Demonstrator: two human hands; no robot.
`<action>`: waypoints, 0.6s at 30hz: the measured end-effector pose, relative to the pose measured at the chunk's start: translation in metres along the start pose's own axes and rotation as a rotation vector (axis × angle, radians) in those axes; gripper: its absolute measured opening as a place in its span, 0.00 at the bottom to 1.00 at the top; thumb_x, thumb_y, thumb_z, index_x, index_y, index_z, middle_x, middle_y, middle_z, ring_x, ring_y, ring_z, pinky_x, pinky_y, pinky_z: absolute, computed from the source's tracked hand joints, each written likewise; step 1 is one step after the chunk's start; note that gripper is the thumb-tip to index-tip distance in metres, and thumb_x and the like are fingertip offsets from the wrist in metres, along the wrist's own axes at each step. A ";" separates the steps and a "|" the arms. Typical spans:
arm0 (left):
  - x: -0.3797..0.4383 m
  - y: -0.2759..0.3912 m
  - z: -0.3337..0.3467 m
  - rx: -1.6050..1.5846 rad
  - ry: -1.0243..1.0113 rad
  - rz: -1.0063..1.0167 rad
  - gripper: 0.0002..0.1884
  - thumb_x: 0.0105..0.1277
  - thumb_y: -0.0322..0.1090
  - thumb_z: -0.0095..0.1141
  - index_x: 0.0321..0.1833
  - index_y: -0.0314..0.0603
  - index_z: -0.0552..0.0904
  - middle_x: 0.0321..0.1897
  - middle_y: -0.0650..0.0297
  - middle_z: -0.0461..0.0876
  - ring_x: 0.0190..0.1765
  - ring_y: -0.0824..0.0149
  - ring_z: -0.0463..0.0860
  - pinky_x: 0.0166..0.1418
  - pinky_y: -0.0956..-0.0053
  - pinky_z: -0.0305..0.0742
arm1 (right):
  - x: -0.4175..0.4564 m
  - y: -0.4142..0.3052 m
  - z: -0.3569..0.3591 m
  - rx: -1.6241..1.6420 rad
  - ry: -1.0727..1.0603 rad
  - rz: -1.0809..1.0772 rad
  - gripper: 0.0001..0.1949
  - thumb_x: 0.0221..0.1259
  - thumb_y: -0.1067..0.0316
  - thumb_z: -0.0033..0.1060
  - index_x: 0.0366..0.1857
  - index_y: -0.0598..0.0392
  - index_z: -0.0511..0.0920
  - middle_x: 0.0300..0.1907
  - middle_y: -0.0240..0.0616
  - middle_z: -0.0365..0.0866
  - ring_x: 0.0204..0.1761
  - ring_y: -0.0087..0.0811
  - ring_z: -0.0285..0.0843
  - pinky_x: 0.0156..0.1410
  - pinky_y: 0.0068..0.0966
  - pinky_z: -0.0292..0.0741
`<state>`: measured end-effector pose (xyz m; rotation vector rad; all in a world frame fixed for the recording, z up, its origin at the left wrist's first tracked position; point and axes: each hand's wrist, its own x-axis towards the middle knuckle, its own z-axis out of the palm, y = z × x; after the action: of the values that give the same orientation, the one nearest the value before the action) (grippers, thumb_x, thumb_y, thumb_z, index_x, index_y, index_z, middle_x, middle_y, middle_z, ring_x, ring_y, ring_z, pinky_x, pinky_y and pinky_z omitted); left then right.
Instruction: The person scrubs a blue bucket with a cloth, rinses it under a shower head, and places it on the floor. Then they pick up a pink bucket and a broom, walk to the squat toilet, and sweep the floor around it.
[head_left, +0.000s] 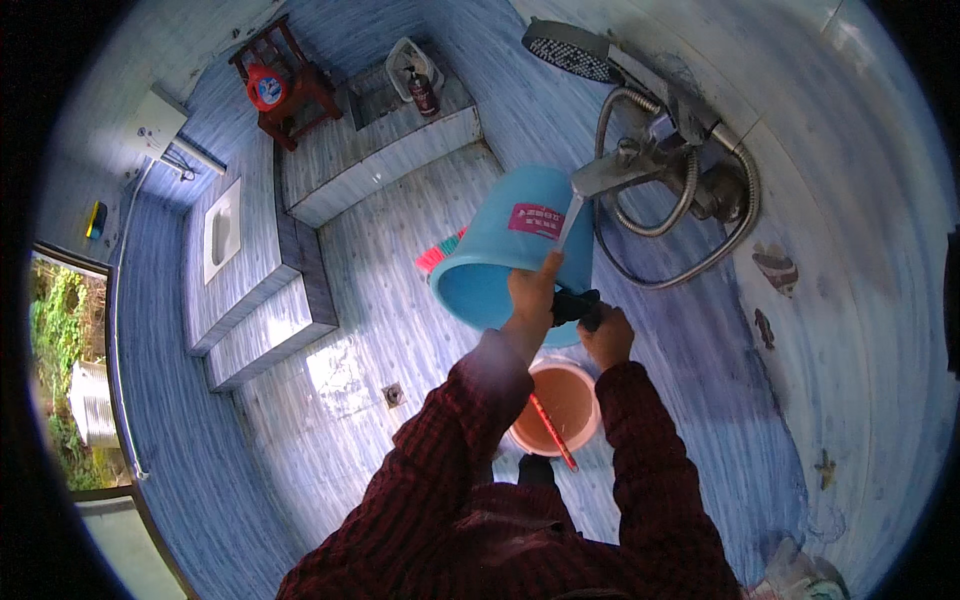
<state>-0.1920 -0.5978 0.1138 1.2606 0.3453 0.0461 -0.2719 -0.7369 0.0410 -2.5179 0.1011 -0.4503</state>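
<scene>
A light blue plastic bucket (487, 225) is tipped on its side under the metal tap spout (611, 176), from which a stream of water falls onto it. My left hand (534, 289) is at the bucket's side, its fingers closed on a dark cloth (574, 306). On the right, my right hand (609, 336) grips the other end of that cloth. Below both hands stands an orange bucket (562, 405) holding liquid, with a red stick (553, 431) lying across it. Green and red bristles (444, 251) show behind the blue bucket.
A shower head (574, 51) and a metal hose (739, 232) hang on the right wall. A red chair (304, 90) with a red jug, a tiled ledge (382, 176) bearing a pump bottle (422, 94), and a squat toilet (223, 231) are farther off. A floor drain (393, 395) lies left.
</scene>
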 end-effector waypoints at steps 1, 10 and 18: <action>0.011 0.008 0.000 0.081 -0.072 0.012 0.18 0.65 0.37 0.66 0.49 0.26 0.82 0.39 0.57 0.85 0.38 0.66 0.80 0.44 0.66 0.76 | -0.002 0.002 0.011 0.078 0.036 -0.018 0.09 0.49 0.60 0.68 0.24 0.53 0.80 0.22 0.49 0.78 0.29 0.54 0.77 0.34 0.49 0.74; 0.111 0.068 -0.022 0.248 -0.003 0.071 0.18 0.69 0.46 0.60 0.38 0.33 0.87 0.28 0.56 0.86 0.31 0.67 0.81 0.36 0.70 0.73 | -0.005 0.022 0.062 0.436 -0.340 0.615 0.23 0.57 0.49 0.62 0.20 0.63 0.80 0.19 0.45 0.80 0.25 0.43 0.81 0.34 0.41 0.72; 0.059 0.110 -0.055 0.751 -0.090 0.838 0.25 0.67 0.41 0.63 0.61 0.31 0.75 0.60 0.46 0.74 0.58 0.53 0.75 0.61 0.57 0.69 | -0.015 -0.006 0.039 1.092 -0.301 0.874 0.13 0.56 0.58 0.67 0.25 0.57 0.78 0.24 0.26 0.72 0.23 0.21 0.64 0.28 0.27 0.60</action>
<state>-0.1342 -0.4999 0.1892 2.0740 -0.3041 0.6183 -0.2730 -0.7089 0.0100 -1.2532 0.6142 0.2149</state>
